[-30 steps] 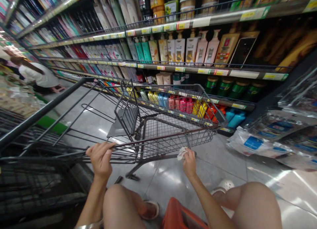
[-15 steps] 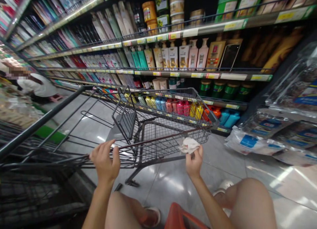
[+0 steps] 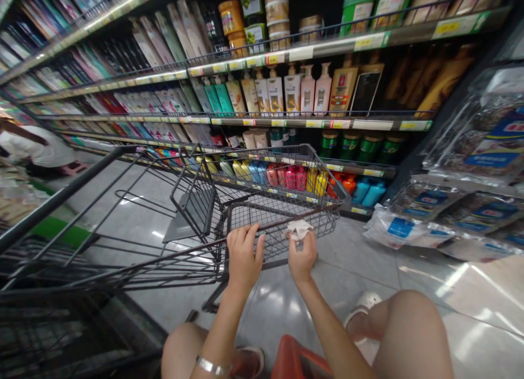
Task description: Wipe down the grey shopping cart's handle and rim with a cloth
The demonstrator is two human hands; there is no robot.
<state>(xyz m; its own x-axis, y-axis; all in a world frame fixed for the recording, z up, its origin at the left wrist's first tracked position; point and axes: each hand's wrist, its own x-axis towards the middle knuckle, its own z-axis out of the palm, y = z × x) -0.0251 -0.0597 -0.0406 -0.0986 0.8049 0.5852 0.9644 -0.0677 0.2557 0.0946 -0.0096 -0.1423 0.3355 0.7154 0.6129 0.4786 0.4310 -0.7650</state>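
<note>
A dark metal shopping cart (image 3: 282, 218) stands across the floor in front of me, its near top rim running slantwise past both hands. My left hand (image 3: 244, 256) rests with its fingers bent over that rim, thumb held apart on the right side. A little farther right, my right hand (image 3: 303, 259) pinches a crumpled white tissue (image 3: 299, 229) between thumb and fingers, against or just beside the rim. Part of the tissue is hidden by the fingers. A silvery band (image 3: 210, 366) circles my left wrist.
Shelves (image 3: 295, 122) of bottles and jars line the far side behind the cart. Bagged packets (image 3: 446, 209) hang at the right. An orange-red stool (image 3: 292, 360) is between my knees. Another person in white (image 3: 41, 145) is low at the left. A dark wire basket (image 3: 53, 335) fills the lower left.
My left hand has moved right along the cart's rim, close to my right hand. The right hand with the tissue has shifted slightly left. The view has turned a little rightward.
</note>
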